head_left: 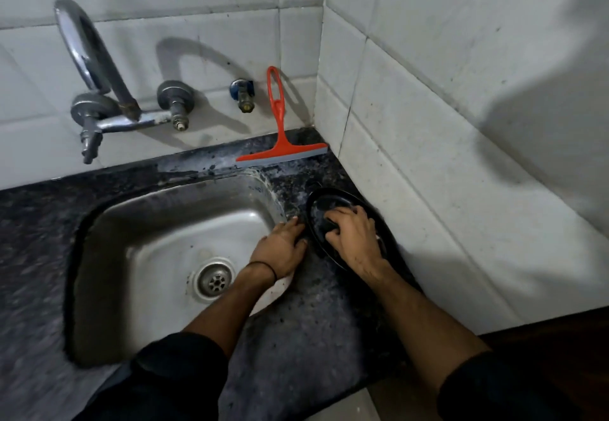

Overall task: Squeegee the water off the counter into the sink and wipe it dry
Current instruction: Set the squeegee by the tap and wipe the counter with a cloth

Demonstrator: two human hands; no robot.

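The red squeegee (280, 143) was propped behind the sink (164, 223) on the tabletop (296, 338). Right of the sink, a black lid (318, 204) was gripped at its knob by the right hand (356, 236); whether the left hand (280, 249) held its rim could not be told

Black sleeves (184, 364) pushed up both forearms; thin black band (263, 267) on left wrist.

Squeegee (282, 143) on counter (296, 338) behind sink (131, 223), against back wall (214, 41); lid (318, 209) on counter right of sink.
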